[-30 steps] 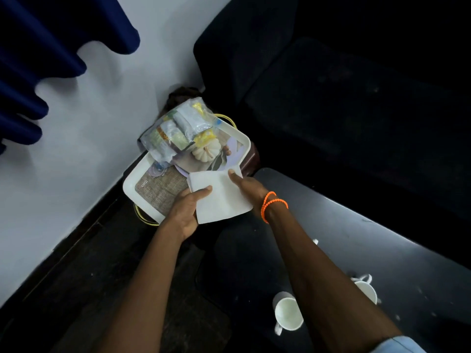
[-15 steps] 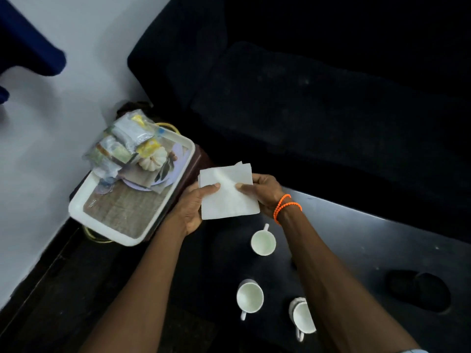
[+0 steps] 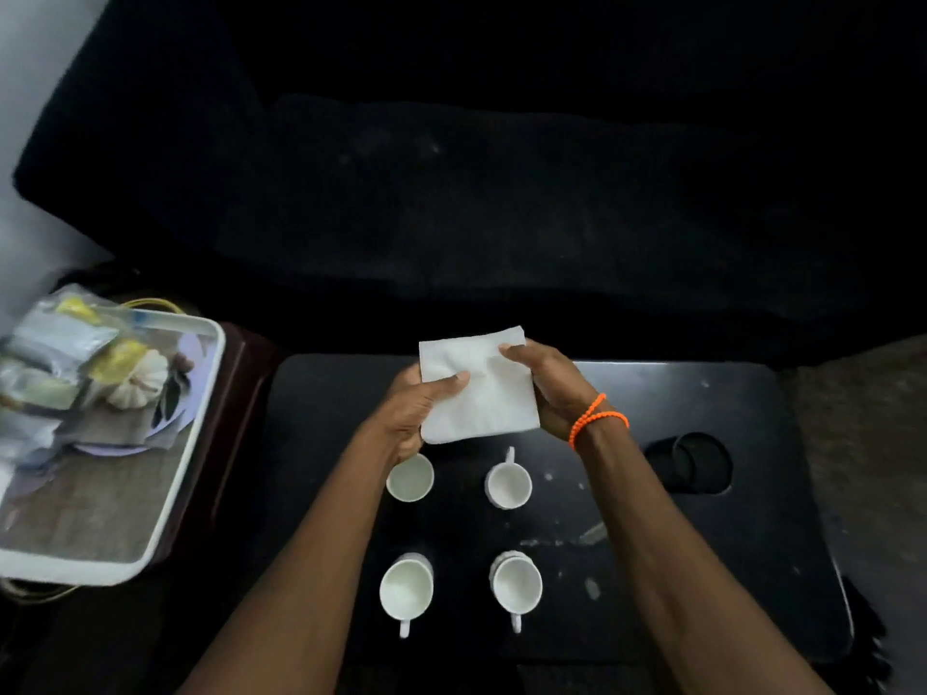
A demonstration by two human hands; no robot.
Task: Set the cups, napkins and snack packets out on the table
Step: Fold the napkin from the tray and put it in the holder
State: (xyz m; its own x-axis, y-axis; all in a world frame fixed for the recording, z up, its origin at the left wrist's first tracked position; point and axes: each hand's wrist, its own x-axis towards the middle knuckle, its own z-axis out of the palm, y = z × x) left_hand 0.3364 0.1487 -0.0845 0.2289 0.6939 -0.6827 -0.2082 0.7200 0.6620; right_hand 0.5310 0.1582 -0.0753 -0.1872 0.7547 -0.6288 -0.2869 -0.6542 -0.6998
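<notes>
A white square napkin stack (image 3: 479, 388) is held above the far middle of the black table (image 3: 727, 519). My left hand (image 3: 414, 408) grips its left edge with the thumb on top. My right hand (image 3: 549, 388), with orange beads at the wrist, grips its right edge. Several white cups stand on the table below my hands: two farther ones (image 3: 410, 478) (image 3: 508, 485) and two nearer ones (image 3: 406, 591) (image 3: 516, 584). Snack packets (image 3: 65, 353) lie piled in clear wrapping on a white tray (image 3: 195, 418) at the left.
The tray rests on a dark brown stand (image 3: 236, 393) beside the table's left edge. A dark round object (image 3: 689, 461) lies on the table's right part. A black sofa (image 3: 501, 193) fills the far side. A pale wall (image 3: 30, 92) is at the upper left.
Both hands carried the napkin stack from over the tray rightward to above the table's middle. My view swung right, bringing all the cups into sight.
</notes>
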